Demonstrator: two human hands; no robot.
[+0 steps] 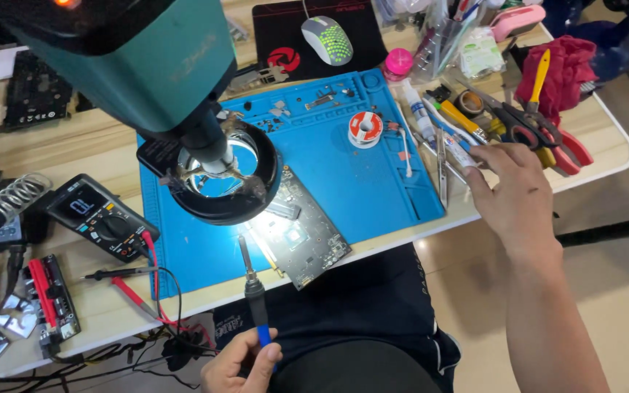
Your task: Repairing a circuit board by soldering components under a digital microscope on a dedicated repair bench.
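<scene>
My left hand (pixel 240 362) grips the blue handle of a soldering iron (pixel 252 280) at the table's front edge, its tip pointing up toward a green circuit board (pixel 301 236). The board lies on a blue work mat (pixel 343 175), partly under the ring light (pixel 221 178) of a teal microscope (pixel 132 65). My right hand (pixel 511 193) reaches to the mat's right edge, fingertips on a small white tube (pixel 459 154) among the tools there; whether the fingers have closed on it is unclear.
A solder spool (pixel 365 128) and tweezers (pixel 442 167) lie on the mat. A multimeter (pixel 100 216) with red and black probes sits left. Scissors (pixel 525 127), pliers, a red cloth (pixel 566 69) and a mouse (pixel 327 38) crowd the far right.
</scene>
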